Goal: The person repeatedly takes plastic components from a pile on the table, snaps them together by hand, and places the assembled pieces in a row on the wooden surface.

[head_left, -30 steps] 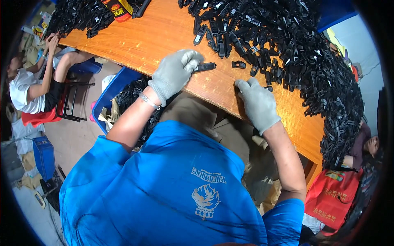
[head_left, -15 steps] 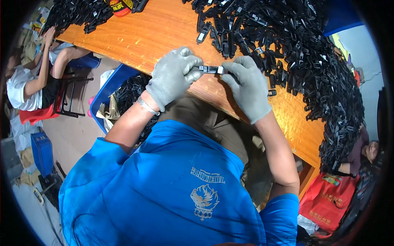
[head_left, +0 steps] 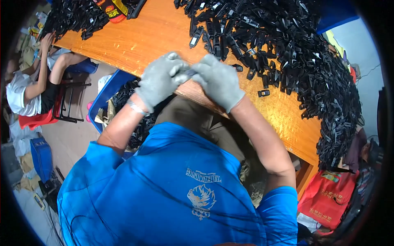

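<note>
Both of my hands wear grey work gloves and meet above the near edge of the wooden table. My left hand is closed, its thumb and fingers pinching a small black plastic part. Closed around the other end of that part, my right hand presses its fingertips against those of the left. The gloves hide nearly all of the part; only a dark sliver shows between them. Just to the right of my right hand, a few loose black plastic pieces lie on the tabletop.
A large heap of black plastic parts covers the table's right side; another pile lies far left beside a red-and-yellow bottle. A blue bin stands left of my legs. Someone sits at the left. A red bag is at lower right.
My right hand has moved left, against my left hand, covering the black plastic part that showed plainly between them before. The whole view has shifted slightly.
</note>
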`<state>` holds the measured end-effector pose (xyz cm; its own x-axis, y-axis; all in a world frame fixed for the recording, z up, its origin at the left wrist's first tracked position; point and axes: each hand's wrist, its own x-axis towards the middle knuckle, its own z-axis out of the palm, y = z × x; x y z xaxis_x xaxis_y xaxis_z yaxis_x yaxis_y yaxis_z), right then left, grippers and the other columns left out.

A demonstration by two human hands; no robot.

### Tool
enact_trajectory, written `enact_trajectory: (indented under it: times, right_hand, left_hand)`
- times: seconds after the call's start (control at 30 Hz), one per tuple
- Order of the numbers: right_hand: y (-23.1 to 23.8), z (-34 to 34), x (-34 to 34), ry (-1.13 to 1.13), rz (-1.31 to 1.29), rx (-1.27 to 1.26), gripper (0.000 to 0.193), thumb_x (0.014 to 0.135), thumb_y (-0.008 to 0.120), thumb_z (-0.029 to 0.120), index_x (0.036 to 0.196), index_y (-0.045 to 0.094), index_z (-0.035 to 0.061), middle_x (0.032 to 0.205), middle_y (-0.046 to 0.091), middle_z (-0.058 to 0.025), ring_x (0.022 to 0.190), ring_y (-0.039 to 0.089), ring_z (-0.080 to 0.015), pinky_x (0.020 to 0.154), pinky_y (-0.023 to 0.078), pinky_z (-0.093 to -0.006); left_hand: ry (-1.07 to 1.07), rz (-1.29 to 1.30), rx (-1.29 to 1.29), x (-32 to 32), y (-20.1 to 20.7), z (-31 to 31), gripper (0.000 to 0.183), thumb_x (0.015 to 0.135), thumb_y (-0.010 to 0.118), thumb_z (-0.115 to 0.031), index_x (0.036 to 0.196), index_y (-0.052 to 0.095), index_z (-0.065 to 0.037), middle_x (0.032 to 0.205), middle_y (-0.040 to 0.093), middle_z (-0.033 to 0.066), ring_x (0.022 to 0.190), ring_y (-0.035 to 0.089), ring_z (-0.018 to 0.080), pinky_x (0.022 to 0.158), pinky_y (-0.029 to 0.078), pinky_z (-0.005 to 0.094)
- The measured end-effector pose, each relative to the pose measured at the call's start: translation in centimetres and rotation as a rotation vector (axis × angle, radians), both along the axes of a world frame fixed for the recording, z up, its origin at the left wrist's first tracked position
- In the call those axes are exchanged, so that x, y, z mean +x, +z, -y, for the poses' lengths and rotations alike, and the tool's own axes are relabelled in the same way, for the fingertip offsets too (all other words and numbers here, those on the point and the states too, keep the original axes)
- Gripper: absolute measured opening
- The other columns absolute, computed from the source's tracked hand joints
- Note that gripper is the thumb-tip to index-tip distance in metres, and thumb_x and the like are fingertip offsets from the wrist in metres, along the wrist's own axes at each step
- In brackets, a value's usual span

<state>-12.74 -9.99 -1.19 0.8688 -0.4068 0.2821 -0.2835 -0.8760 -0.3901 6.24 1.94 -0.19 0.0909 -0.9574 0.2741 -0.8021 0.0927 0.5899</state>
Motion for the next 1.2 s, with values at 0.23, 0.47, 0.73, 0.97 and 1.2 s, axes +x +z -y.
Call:
enact_trajectory:
  times: [0.23, 0.47, 0.73, 0.97, 1.2]
  right_hand:
    - [2.0, 0.6, -5.4, -0.074, 0.028, 0.011, 0.021, 0.097, 0.077, 0.024, 0.117, 0.075, 0.019, 0.117, 0.07, -0.0091, 0.097, 0.074, -0.0323, 0.081, 0.061, -0.0452]
    - [1.6, 2.8, -6.7, -0.316, -0.233, -0.191, 0.023, 0.1, 0.069, 0.017, 0.122, 0.075, 0.0192, 0.114, 0.068, -0.015, 0.091, 0.076, -0.0374, 0.075, 0.063, -0.0491]
    - [4.6, 0.2, -7.7, -0.184, -0.323, -0.174, 0.024, 0.102, 0.061, 0.014, 0.122, 0.073, 0.0172, 0.1, 0.068, -0.0165, 0.086, 0.075, -0.0377, 0.071, 0.062, -0.0488]
    - [3.0, 0.1, -8.2, -0.146, -0.391, -0.19, 0.012, 0.101, 0.06, 0.011, 0.112, 0.065, 0.0087, 0.096, 0.069, -0.016, 0.087, 0.077, -0.0351, 0.069, 0.062, -0.0483]
    - [4.5, -0.5, -5.5, -0.174, -0.225, -0.061, 0.015, 0.101, 0.071, 0.02, 0.113, 0.067, 0.0126, 0.104, 0.075, -0.0146, 0.088, 0.078, -0.0375, 0.075, 0.062, -0.0496]
  left_hand:
    - [-0.16, 0.103, 0.348, 8.4, 5.6, -4.3, 0.035, 0.094, 0.074, -0.011, 0.128, 0.072, -0.006, 0.12, 0.073, 0.0169, 0.119, 0.068, 0.0371, 0.106, 0.053, 0.0448]
    - [0.13, 0.221, 0.064, 0.9, 2.8, 5.4, 0.039, 0.101, 0.07, -0.023, 0.139, 0.071, -0.014, 0.128, 0.073, 0.0188, 0.124, 0.067, 0.041, 0.106, 0.054, 0.0502]
    - [0.216, 0.268, 0.018, -0.5, 0.8, 5.0, 0.024, 0.096, 0.076, -0.028, 0.111, 0.072, -0.01, 0.105, 0.072, 0.0145, 0.107, 0.07, 0.0385, 0.092, 0.057, 0.0504]
    - [0.316, 0.16, 0.005, -0.6, 0.8, 0.6, 0.023, 0.093, 0.077, -0.015, 0.115, 0.073, -0.009, 0.109, 0.074, 0.0146, 0.107, 0.07, 0.0383, 0.091, 0.057, 0.048]
    - [0.028, 0.166, -0.034, -0.6, -1.1, -0.1, 0.029, 0.091, 0.081, -0.016, 0.118, 0.074, -0.01, 0.112, 0.074, 0.0127, 0.111, 0.068, 0.0367, 0.096, 0.055, 0.0454]
